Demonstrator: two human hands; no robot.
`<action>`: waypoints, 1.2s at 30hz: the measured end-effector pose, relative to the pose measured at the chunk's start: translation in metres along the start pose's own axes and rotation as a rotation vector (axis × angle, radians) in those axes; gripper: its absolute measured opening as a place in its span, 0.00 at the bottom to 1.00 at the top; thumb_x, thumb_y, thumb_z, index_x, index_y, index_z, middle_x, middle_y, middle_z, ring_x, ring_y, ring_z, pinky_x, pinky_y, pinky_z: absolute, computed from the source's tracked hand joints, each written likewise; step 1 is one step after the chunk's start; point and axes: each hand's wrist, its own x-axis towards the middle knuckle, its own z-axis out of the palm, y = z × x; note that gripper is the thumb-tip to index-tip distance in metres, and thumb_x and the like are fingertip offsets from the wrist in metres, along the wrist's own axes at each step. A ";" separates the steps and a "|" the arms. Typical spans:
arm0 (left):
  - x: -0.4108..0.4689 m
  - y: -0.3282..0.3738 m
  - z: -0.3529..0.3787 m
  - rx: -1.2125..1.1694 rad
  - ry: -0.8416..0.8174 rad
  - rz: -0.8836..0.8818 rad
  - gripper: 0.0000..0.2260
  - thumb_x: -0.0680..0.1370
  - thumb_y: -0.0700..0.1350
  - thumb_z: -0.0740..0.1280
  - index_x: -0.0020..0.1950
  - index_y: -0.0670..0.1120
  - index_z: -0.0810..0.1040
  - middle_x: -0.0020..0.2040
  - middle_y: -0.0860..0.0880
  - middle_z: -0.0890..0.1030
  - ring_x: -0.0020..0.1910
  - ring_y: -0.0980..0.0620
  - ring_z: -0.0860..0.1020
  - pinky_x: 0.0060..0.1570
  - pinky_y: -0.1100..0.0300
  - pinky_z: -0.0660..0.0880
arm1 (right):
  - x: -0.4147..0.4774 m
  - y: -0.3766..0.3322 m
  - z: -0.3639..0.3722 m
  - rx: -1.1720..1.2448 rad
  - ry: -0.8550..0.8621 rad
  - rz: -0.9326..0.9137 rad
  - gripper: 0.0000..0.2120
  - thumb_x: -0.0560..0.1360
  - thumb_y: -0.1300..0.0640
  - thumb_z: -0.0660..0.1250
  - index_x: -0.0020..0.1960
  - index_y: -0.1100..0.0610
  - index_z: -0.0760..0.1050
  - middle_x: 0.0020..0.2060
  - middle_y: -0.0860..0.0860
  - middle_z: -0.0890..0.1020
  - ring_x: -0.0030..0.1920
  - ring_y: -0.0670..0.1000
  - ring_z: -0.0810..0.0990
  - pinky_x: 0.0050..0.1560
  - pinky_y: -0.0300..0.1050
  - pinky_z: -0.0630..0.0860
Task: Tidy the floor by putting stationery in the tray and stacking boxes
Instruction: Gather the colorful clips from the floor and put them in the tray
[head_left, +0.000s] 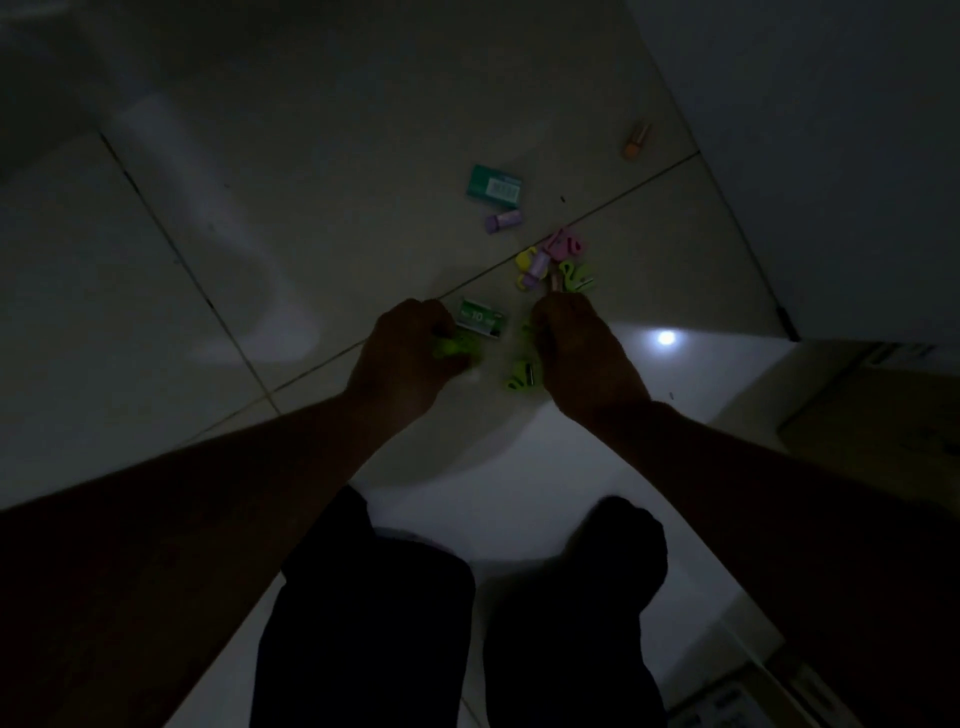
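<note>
The scene is dim. My left hand (408, 348) is curled around a small green piece (457, 349) on the tiled floor, right beside a small green staple box (482, 321). My right hand (576, 348) reaches down with its fingertips at a pile of pink, yellow and green stationery pieces (558, 265); what it holds is hidden. A yellow-green piece (522, 375) lies between my hands. Farther off lie a teal box (493, 183), a purple piece (503, 221) and an orange piece (636, 141).
A wall (831, 156) runs along the right side. A cardboard box (872, 410) stands at the right edge. My dark-clothed knees (467, 597) are below my arms. A bright light reflection (666, 339) shines on the floor.
</note>
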 end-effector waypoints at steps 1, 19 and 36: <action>-0.003 0.002 0.003 0.014 -0.029 0.024 0.18 0.68 0.49 0.76 0.52 0.42 0.77 0.53 0.41 0.76 0.52 0.43 0.75 0.50 0.58 0.68 | 0.004 0.002 -0.004 0.053 0.052 0.055 0.14 0.77 0.66 0.60 0.62 0.65 0.71 0.56 0.62 0.74 0.51 0.61 0.75 0.50 0.45 0.69; -0.002 0.007 0.017 0.227 -0.108 0.097 0.24 0.73 0.45 0.71 0.66 0.40 0.68 0.66 0.40 0.65 0.60 0.39 0.69 0.59 0.48 0.70 | 0.059 0.028 -0.035 -0.313 -0.235 -0.095 0.36 0.73 0.57 0.67 0.77 0.50 0.55 0.73 0.64 0.52 0.58 0.68 0.73 0.60 0.58 0.73; -0.005 0.031 0.034 -0.006 -0.296 0.082 0.28 0.71 0.49 0.73 0.69 0.46 0.69 0.64 0.41 0.72 0.62 0.44 0.71 0.59 0.62 0.65 | 0.048 0.032 -0.029 -0.259 -0.149 0.048 0.24 0.77 0.60 0.62 0.72 0.54 0.61 0.63 0.60 0.67 0.48 0.65 0.76 0.48 0.57 0.74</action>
